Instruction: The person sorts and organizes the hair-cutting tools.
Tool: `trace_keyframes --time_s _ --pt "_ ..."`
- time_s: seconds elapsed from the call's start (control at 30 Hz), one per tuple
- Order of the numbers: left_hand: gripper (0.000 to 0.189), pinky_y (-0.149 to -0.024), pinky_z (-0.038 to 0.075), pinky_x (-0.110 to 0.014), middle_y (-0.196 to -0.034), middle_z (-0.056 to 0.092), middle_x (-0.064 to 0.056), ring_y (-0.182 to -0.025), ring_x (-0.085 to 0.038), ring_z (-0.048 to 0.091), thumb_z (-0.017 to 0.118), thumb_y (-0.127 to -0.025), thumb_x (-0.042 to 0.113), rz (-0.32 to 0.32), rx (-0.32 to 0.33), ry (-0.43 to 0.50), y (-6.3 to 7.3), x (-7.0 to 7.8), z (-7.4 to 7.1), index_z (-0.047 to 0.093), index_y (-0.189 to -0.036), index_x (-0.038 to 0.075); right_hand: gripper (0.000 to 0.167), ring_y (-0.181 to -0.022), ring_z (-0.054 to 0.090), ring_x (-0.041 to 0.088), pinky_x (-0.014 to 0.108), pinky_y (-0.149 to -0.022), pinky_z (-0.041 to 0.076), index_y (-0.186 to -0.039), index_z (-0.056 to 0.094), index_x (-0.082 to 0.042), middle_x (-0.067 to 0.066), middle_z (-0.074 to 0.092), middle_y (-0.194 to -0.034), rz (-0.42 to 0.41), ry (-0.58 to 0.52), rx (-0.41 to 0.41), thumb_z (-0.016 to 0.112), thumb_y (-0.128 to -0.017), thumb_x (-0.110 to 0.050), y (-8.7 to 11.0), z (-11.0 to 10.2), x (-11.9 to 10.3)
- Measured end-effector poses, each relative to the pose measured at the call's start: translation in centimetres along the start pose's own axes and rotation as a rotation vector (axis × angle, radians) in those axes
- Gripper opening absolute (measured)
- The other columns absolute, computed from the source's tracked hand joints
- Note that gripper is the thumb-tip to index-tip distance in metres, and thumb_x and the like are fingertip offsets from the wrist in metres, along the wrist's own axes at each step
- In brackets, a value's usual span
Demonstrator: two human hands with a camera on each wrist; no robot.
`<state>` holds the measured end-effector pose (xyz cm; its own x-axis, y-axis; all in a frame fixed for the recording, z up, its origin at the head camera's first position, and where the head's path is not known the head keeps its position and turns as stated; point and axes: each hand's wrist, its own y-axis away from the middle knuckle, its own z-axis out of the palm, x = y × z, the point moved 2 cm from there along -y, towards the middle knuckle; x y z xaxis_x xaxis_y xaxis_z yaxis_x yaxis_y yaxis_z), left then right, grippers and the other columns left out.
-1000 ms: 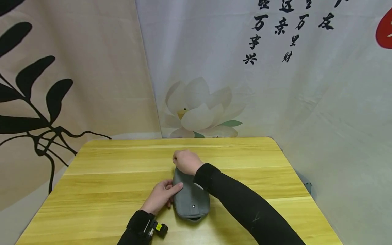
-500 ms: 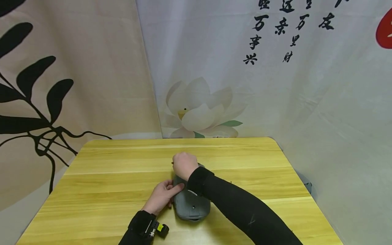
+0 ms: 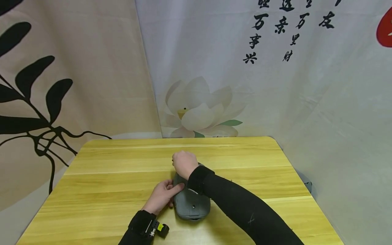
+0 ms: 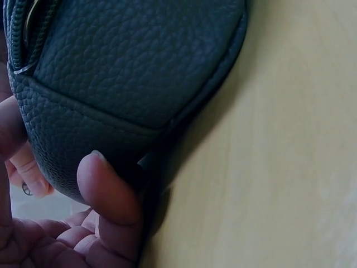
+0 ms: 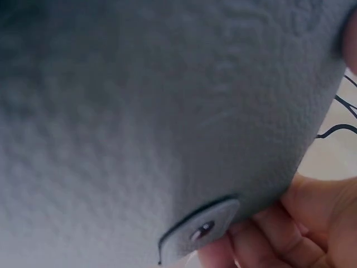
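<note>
A grey grained-leather zip pouch (image 3: 193, 202) lies on the wooden table (image 3: 116, 163), a small metal stud near its front end. My left hand (image 3: 162, 195) grips the pouch's left side, thumb on top; the left wrist view shows a left finger (image 4: 111, 192) against its rounded end. Metal teeth of a zipper (image 4: 28, 39) run along the pouch there. At the far end, my right hand (image 3: 184, 164) has curled fingers and pinches a small metal zipper pull (image 4: 27, 190). In the right wrist view, those right fingers (image 5: 312, 223) are close by a studded leather tab (image 5: 203, 229).
A printed cloth backdrop (image 3: 199, 51) hangs behind the table's far edge. A small camera (image 3: 162, 229) sits on the left wrist. The black right sleeve (image 3: 242, 200) reaches across the pouch and covers part of its right side.
My right hand has shifted slightly down and left over the pouch's far end, then stayed nearly still. The left hand and the pouch have hardly moved.
</note>
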<state>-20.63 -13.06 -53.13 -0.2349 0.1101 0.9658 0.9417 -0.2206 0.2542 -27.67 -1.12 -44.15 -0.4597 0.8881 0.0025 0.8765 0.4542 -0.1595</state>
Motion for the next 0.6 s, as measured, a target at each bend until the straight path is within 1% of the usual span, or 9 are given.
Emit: trace_keyframes --time_s 0.1,0.23,0.27,0.37,0.43,0.5,0.57,0.6 --pt "0.054 -0.052 0.048 -0.026 -0.087 0.069 -0.003 -0.061 -0.01 0.054 0.078 -0.099 0.037 0.0 -0.008 0.005 -0.04 -0.01 -0.01 0.059 -0.128 -0.004 0.017 -0.063 0.07 0.015 0.03 -0.057 0.058 -0.094 0.081 -0.017 0.0 0.078 -0.08 -0.003 -0.009 0.008 0.072 -0.104 -0.027 -0.18 0.12 0.12" --pt "0.056 -0.052 0.049 -0.026 -0.09 0.07 -0.004 -0.06 -0.011 0.054 0.078 -0.099 0.036 0.005 -0.009 0.009 -0.13 -0.13 -0.07 0.057 -0.131 -0.004 0.016 -0.062 0.069 0.015 0.029 -0.055 0.055 -0.095 0.081 -0.018 0.0 0.077 -0.08 -0.017 -0.034 0.005 0.072 -0.105 -0.027 -0.34 0.42 0.27" --pt "0.058 -0.052 0.049 -0.027 -0.09 0.07 -0.005 -0.059 -0.012 0.053 0.078 -0.099 0.035 0.006 -0.006 0.01 -0.14 -0.16 -0.1 0.055 -0.134 -0.004 0.016 -0.062 0.069 0.015 0.028 -0.055 0.054 -0.095 0.081 -0.018 0.0 0.078 -0.08 -0.021 -0.038 0.001 0.071 -0.105 -0.027 -0.34 0.44 0.3" --pt "0.074 -0.051 0.049 -0.03 -0.09 0.068 -0.005 -0.056 -0.014 0.051 0.079 -0.098 0.038 0.012 0.012 0.007 -0.19 -0.31 -0.21 0.045 -0.151 -0.002 0.015 -0.064 0.07 0.014 0.028 -0.056 0.055 -0.099 0.082 -0.019 -0.002 0.079 -0.085 -0.035 -0.041 -0.022 0.071 -0.105 -0.029 -0.14 0.16 0.22" --pt "0.089 -0.051 0.049 -0.032 -0.084 0.064 -0.004 -0.052 -0.015 0.049 0.079 -0.098 0.042 0.01 0.025 0.005 -0.2 -0.44 -0.28 0.033 -0.163 0.003 0.015 -0.067 0.071 0.013 0.028 -0.058 0.056 -0.102 0.082 -0.02 -0.003 0.08 -0.089 -0.044 -0.029 -0.044 0.072 -0.104 -0.031 0.07 -0.05 0.04" --pt "0.097 -0.049 0.049 -0.033 -0.078 0.059 -0.002 -0.049 -0.016 0.047 0.078 -0.097 0.046 0.014 0.03 0.009 -0.18 -0.53 -0.32 0.022 -0.17 0.013 0.015 -0.07 0.072 0.011 0.027 -0.059 0.056 -0.106 0.083 -0.021 -0.004 0.082 -0.094 -0.056 -0.035 -0.067 0.073 -0.104 -0.031 0.29 -0.27 -0.18" --pt "0.099 -0.048 0.048 -0.034 -0.072 0.053 -0.002 -0.046 -0.017 0.046 0.077 -0.098 0.049 0.019 0.029 0.01 -0.13 -0.55 -0.29 0.017 -0.172 0.023 0.015 -0.071 0.072 0.01 0.025 -0.058 0.054 -0.109 0.083 -0.021 -0.005 0.082 -0.098 -0.07 -0.045 -0.085 0.072 -0.104 -0.031 0.41 -0.36 -0.33" --pt "0.098 -0.047 0.048 -0.034 -0.07 0.051 -0.001 -0.046 -0.017 0.046 0.077 -0.098 0.05 0.023 0.022 0.005 -0.13 -0.53 -0.25 0.017 -0.172 0.028 0.015 -0.072 0.072 0.01 0.025 -0.058 0.054 -0.109 0.084 -0.021 -0.005 0.082 -0.099 -0.073 -0.059 -0.092 0.072 -0.104 -0.03 0.44 -0.36 -0.36"
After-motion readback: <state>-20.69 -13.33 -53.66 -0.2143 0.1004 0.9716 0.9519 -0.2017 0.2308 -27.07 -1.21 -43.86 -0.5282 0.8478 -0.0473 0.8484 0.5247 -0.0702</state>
